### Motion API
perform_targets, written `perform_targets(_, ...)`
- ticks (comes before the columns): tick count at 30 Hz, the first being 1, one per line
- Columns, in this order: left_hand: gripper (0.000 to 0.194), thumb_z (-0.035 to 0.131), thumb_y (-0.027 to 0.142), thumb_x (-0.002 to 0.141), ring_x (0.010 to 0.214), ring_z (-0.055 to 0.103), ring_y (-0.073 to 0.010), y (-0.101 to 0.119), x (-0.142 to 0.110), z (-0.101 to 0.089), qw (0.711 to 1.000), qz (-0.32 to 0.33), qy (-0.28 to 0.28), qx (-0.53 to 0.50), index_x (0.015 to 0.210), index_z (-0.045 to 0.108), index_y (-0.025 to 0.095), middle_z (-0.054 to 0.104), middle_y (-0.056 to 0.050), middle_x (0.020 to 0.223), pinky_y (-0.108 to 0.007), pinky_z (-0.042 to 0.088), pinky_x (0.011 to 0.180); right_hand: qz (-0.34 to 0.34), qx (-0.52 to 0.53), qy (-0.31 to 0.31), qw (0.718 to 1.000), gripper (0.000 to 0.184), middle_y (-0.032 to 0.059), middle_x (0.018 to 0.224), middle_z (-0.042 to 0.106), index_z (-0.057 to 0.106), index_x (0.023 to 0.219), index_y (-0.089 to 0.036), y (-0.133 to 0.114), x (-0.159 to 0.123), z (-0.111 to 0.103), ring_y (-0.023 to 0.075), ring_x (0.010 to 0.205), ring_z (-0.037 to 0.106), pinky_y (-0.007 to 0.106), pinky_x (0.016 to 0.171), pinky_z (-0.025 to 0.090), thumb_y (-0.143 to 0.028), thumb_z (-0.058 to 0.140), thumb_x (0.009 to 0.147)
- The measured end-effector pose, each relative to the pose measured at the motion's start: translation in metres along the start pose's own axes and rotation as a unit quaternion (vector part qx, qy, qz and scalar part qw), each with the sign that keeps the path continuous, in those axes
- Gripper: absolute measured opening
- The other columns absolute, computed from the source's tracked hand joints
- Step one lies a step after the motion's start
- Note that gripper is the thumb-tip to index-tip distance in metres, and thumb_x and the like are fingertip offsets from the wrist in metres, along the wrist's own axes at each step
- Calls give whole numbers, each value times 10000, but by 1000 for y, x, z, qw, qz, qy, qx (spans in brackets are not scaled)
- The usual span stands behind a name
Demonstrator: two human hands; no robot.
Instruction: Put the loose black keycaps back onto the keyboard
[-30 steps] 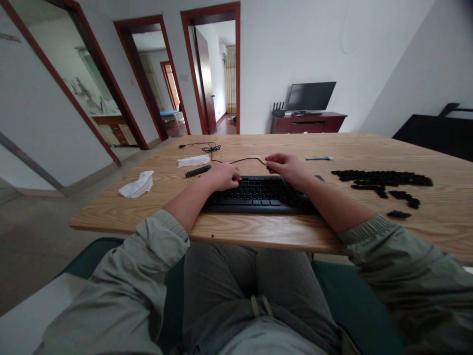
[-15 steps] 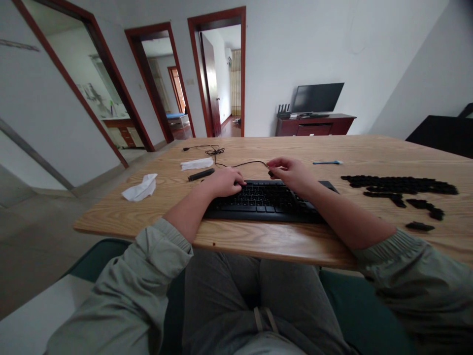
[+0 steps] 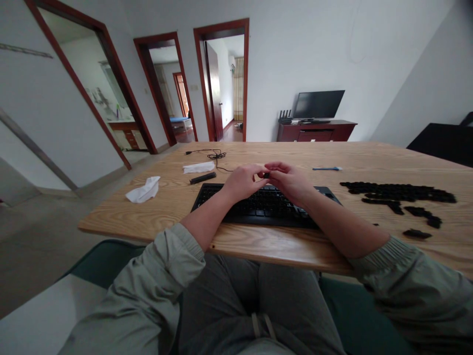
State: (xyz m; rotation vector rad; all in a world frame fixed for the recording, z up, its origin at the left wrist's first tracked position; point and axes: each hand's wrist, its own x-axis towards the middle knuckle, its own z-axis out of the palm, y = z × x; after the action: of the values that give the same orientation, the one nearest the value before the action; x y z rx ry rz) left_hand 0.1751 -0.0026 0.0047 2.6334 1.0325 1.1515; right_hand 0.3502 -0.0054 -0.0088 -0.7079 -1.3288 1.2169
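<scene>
A black keyboard [image 3: 221, 197] lies on the wooden table [image 3: 281, 241] in front of me. Both hands are raised just above its far edge and meet there. My left hand [image 3: 242, 181] and my right hand [image 3: 290, 181] pinch a small black piece [image 3: 266, 175], probably a keycap, between their fingertips. Rows of loose black keycaps [image 3: 397, 191] are laid out on the table to the right of the keyboard.
A crumpled white tissue [image 3: 143, 191], a folded tissue [image 3: 198, 167], a black stick-like tool [image 3: 203, 178] and the coiled keyboard cable [image 3: 214, 156] lie left of the keyboard. A small blue tool [image 3: 327, 168] lies behind it. Doorways and a TV stand [image 3: 317, 131] are beyond the table.
My left hand has lifted off the keyboard's left side and moved right to meet my right hand at the small black piece. The camera has tilted slightly.
</scene>
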Motion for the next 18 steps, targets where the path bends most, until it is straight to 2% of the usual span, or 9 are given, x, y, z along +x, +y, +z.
perform_targets(3, 285, 628, 154, 847, 741, 619, -120, -7, -5, -4, 1000, 17, -12, -14, 1110, 729, 195, 715, -44, 1012, -253, 491, 732, -42, -126, -24, 991, 248, 50, 953, 728, 699, 918, -203, 0, -1, -3, 183, 872, 660, 375, 850, 530, -308, 758, 700)
perform_targets(5, 302, 612, 135, 838, 732, 612, -117, -10, -7, -7, 1000, -1, -29, -11, 1116, 713, 195, 712, -34, 1010, -250, 488, 729, -83, -228, -43, 969, 269, 68, 984, 741, 706, 1008, -198, 0, -1, -4, 189, 862, 666, 365, 817, 534, -281, 700, 752)
perform_targets(8, 254, 628, 179, 826, 719, 609, -123, -13, -9, -10, 998, -48, -39, 1, 1075, 681, 185, 710, -17, 966, -253, 481, 701, -136, -362, -78, 919, 313, 70, 1022, 748, 711, 1105, -206, 2, -3, -5, 188, 848, 671, 343, 784, 531, -233, 625, 805)
perform_targets(11, 170, 655, 247, 818, 720, 617, -142, -15, -9, -14, 995, -83, -45, 19, 975, 676, 186, 696, -5, 853, -261, 469, 680, -166, -472, -104, 859, 309, 53, 1040, 753, 731, 1118, -239, 2, -3, -6, 202, 893, 671, 347, 829, 511, -233, 593, 842)
perform_targets(14, 141, 658, 286, 823, 722, 617, -151, -22, -8, -18, 995, -81, -56, 34, 919, 692, 189, 688, -3, 797, -262, 457, 668, -195, -538, -109, 813, 312, 54, 1035, 758, 743, 1134, -253, 0, 2, -4, 222, 922, 671, 354, 860, 491, -261, 591, 861)
perform_targets(18, 177, 672, 300, 808, 703, 622, -149, -33, -7, -22, 994, -93, -61, 20, 928, 720, 178, 697, -10, 784, -251, 448, 632, -206, -560, -134, 791, 326, 55, 1028, 765, 749, 1151, -262, -5, 9, 3, 226, 907, 677, 346, 851, 485, -252, 598, 862)
